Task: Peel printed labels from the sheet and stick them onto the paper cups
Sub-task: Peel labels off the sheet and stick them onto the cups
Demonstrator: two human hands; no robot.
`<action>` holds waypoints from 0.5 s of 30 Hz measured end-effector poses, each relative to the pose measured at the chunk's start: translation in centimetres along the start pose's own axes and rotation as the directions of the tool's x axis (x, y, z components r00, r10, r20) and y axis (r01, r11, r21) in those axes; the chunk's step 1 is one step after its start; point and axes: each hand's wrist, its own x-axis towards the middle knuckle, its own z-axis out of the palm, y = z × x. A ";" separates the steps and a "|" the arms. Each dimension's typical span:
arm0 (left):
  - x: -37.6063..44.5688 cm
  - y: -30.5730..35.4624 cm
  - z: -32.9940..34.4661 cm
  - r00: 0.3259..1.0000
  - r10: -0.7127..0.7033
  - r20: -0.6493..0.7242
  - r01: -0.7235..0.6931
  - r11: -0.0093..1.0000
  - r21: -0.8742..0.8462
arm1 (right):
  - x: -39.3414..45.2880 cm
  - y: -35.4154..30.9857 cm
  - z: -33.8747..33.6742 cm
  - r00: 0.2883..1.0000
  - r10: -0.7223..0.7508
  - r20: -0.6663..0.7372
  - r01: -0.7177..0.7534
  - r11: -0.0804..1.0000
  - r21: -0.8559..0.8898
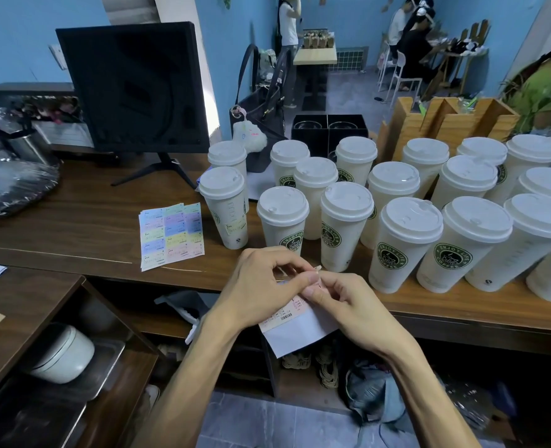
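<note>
Below the front edge of the wooden counter (74, 227), both hands meet over a small label sheet (300, 331). The left hand (261, 286) curls its fingers and pinches at the sheet's upper edge, and the right hand (342, 302) pinches the same spot from the other side, fingertips touching those of the left. A small pale label corner (317, 269) sticks up between the fingertips.

This sheet hangs tilted, its long axis running from the fingers down toward the lower left, with its free lower corner pointing at the floor. Its lower part is plain white backing; near the top it carries pinkish printed labels with small text and a barcode.

On the counter to the left lies a second sheet of labels (170, 236), flat, its long axis running roughly away from the person and leaning slightly left. It shows a grid of pastel labels in blue, purple, yellow, green and pink.

To the right stand many tall paper cups (403, 247) with white lids, upright and packed close together, most bearing a round green coffee logo. One cup (225, 211) stands nearest the flat sheet and wears a small label on its side. A dark monitor (132, 85) stands behind.
</note>
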 end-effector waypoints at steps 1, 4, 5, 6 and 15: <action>0.0 0.0 0.0 1.000 -0.003 0.004 0.003 1.000 0.001 | 0.0 0.0 0.0 1.000 0.006 0.000 -0.006 1.000 0.016; 0.2 -0.3 0.1 1.000 -0.015 0.008 0.015 1.000 -0.002 | 0.0 -0.1 -0.1 1.000 0.018 0.004 -0.018 0.999 0.031; 0.2 -0.4 0.1 1.000 -0.017 0.009 0.017 1.000 -0.003 | 0.1 -0.1 0.0 1.000 0.017 0.010 -0.017 1.000 0.017; 0.3 -0.5 0.0 1.000 -0.016 0.008 0.016 1.000 0.000 | 0.1 -0.1 0.0 1.000 0.014 0.015 -0.014 1.000 0.005; 0.3 -1.0 -0.2 1.000 -0.010 0.000 0.010 0.999 -0.041 | 0.3 -0.2 0.1 0.999 0.028 0.020 -0.029 0.999 0.027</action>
